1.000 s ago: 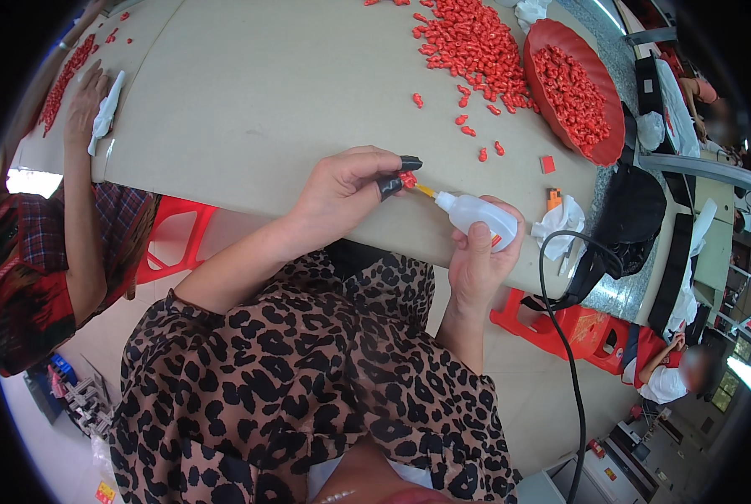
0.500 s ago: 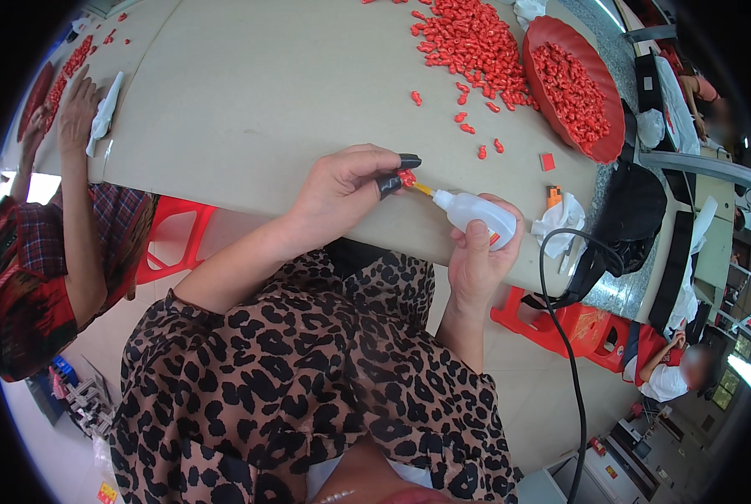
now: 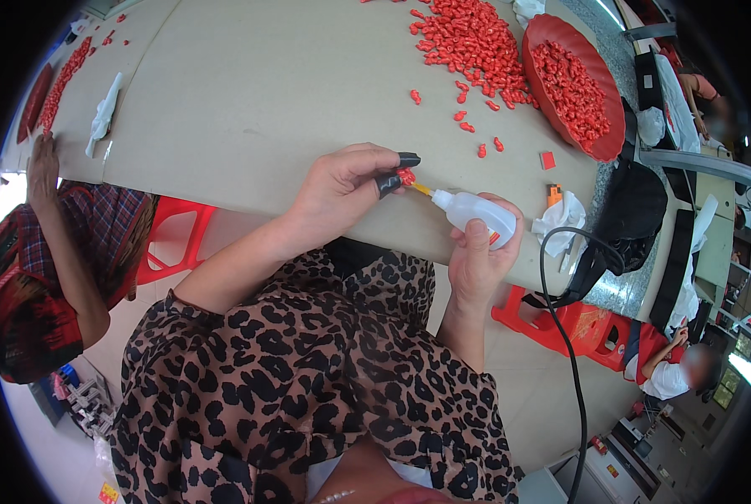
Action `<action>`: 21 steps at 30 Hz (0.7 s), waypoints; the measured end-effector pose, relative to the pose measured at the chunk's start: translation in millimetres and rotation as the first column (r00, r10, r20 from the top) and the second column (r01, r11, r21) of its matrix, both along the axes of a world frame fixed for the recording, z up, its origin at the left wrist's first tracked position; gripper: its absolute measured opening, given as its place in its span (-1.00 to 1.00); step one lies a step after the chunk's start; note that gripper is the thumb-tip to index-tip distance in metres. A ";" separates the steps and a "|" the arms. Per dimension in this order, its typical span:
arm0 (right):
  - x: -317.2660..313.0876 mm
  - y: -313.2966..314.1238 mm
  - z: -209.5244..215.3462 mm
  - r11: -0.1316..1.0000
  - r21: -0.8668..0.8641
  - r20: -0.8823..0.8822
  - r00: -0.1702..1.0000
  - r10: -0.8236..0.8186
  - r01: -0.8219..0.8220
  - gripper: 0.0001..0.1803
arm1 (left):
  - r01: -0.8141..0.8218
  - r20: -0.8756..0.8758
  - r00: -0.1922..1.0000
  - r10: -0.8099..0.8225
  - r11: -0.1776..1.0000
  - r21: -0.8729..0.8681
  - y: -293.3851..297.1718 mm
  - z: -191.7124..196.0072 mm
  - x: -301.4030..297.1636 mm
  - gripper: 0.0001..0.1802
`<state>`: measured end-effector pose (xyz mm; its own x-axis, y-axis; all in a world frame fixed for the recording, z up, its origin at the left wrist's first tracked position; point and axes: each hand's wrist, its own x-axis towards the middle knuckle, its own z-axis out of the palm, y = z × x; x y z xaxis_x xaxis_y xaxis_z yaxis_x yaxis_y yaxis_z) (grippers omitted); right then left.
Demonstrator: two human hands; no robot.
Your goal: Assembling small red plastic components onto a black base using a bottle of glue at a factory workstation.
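My left hand (image 3: 337,186) pinches a red piece (image 3: 406,176), my right hand (image 3: 483,262) grips the bottle (image 3: 469,212), its label (image 3: 494,238) unreadable, and the neighbour's hand (image 3: 44,168) has drawn back

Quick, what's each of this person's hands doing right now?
Left hand: closed, pinching a small red piece between black-covered fingertips.
Right hand: closed around a translucent squeeze bottle.

The person wore a loose brown garment (image 3: 300,378) covered in black leopard spots, its left sleeve (image 3: 189,326) ending near the elbow. White cloth (image 3: 321,477) and pale beads (image 3: 334,497) showed at the neck. Black covers (image 3: 387,184) sheathed two fingertips of the left hand (image 3: 342,186).
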<state>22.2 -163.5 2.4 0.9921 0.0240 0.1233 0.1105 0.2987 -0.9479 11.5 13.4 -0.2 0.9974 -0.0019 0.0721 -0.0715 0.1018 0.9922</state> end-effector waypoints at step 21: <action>-1.4 1.9 -0.4 0.999 -0.030 0.025 0.999 -0.043 0.044 -0.61 | -0.025 -0.009 1.000 0.025 0.998 -0.063 -1.2 0.4 -0.2 -0.77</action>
<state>20.8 -161.6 2.0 0.9891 -0.0149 0.1468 0.1455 0.2641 -0.9535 11.3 12.2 0.2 0.9976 0.0276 0.0634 -0.0670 0.1624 0.9844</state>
